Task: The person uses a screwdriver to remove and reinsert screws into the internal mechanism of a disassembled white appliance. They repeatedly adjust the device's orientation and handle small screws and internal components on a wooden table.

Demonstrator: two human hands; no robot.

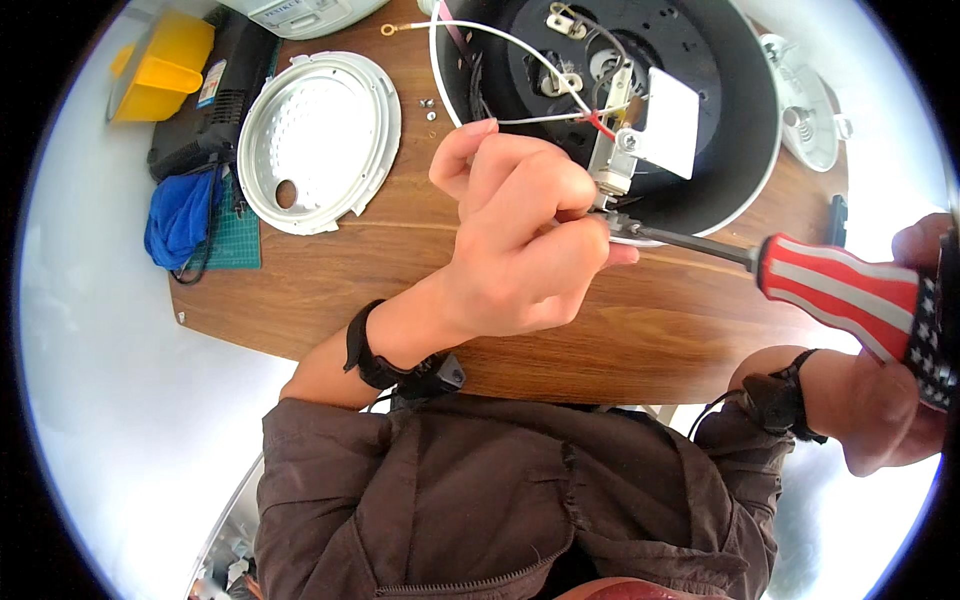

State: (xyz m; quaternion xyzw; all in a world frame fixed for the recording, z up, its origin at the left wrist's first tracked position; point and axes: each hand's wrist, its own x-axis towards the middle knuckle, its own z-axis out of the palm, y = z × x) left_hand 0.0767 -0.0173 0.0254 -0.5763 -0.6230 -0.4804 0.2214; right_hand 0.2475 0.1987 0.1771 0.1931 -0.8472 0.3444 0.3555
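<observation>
My left hand (525, 235) is closed, with its fingertips pinched on a metal bracket (613, 170) at the near rim of a round black appliance housing (735, 185). A flat white plate (670, 122) sticks out from that bracket, beside white and red wires. In my right hand (885, 415), at the right edge, is a screwdriver (840, 290) with a striped red-and-white handle and a starred dark end. Its shaft points left, and the tip meets the metal next to my left fingertips. The exact contact is partly hidden by those fingers.
A white lid with a dimpled metal inside (320, 140) lies to the left, near small screws (430, 104). Farther left are a yellow cup (165, 75), a black case (205, 115), a blue cloth (180, 220) and a green mat (237, 235). A white plastic part (808, 110) sits right of the housing.
</observation>
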